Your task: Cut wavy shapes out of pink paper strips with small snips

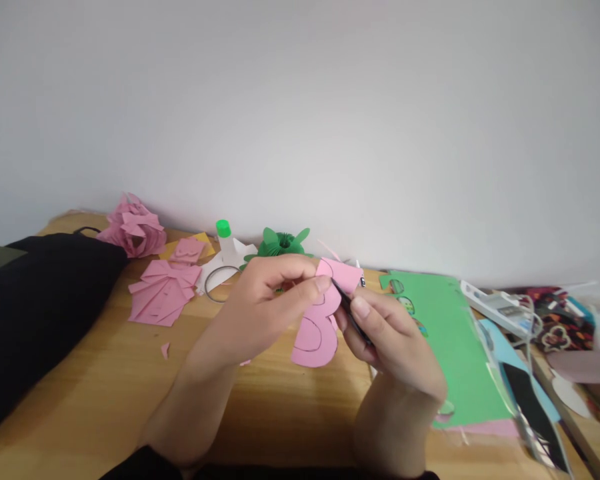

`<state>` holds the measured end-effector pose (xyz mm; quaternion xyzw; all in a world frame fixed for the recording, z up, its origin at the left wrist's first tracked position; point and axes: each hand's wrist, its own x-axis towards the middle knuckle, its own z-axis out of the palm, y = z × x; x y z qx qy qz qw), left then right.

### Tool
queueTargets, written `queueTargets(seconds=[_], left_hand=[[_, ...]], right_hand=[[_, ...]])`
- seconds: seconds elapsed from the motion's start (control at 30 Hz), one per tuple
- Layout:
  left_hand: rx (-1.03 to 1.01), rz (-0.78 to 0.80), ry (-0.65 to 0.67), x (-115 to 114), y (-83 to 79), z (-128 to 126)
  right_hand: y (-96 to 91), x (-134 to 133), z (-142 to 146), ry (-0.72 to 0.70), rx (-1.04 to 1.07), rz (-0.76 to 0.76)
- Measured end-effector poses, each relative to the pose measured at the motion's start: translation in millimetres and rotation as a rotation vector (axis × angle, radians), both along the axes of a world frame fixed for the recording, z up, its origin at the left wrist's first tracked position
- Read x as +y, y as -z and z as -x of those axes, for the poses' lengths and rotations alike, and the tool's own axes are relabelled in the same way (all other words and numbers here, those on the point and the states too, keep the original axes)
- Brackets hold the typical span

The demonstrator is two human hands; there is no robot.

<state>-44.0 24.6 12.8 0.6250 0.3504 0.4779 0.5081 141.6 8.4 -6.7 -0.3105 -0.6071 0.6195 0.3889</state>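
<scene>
My left hand [270,300] pinches a pink paper piece [320,327] with pencil curves drawn on it, holding it above the wooden table [130,387]. My right hand [390,340] is closed around dark scissors [347,310], whose blades meet the pink paper's right edge. Both hands sit near the middle of the view, close together.
A black bag [35,313] lies at the left. Folded pink paper shapes [163,290], a pink paper flower [133,230], a green-capped glue bottle [225,243] and a green paper flower [280,243] line the wall. Green sheets [450,340] and clutter [555,327] fill the right.
</scene>
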Motion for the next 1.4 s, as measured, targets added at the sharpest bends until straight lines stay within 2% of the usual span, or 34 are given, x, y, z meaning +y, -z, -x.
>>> queueTargets(seconds=[1.4], left_hand=[[0.021,-0.02,-0.004,1.3,2.3,-1.5]], right_hand=[[0.2,1.3,1.6,-0.002,0.053,-0.01]])
